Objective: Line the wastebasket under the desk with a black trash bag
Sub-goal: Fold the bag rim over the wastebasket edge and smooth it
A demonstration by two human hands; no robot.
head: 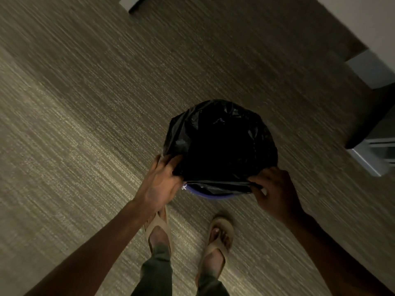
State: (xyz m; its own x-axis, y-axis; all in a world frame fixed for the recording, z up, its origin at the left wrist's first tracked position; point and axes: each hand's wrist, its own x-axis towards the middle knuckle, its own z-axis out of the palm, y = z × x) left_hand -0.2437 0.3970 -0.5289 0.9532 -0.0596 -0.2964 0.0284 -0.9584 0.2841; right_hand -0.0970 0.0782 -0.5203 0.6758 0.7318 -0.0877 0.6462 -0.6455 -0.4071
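Fingers [171, 165] of the left hand [159, 184] and right hand [275, 192] each pinch the near edge of the black bag [220, 142], stretched over the wastebasket [211, 196] whose purple rim shows below, standing on carpet [85, 103] just ahead of two sandalled feet [218, 238].

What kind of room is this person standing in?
Probably an office or a carpeted room in a building, though I can't be sure. The floor is striped grey-brown carpet, a small wastebasket is getting a black trash bag, and pale furniture stands at the right edge.
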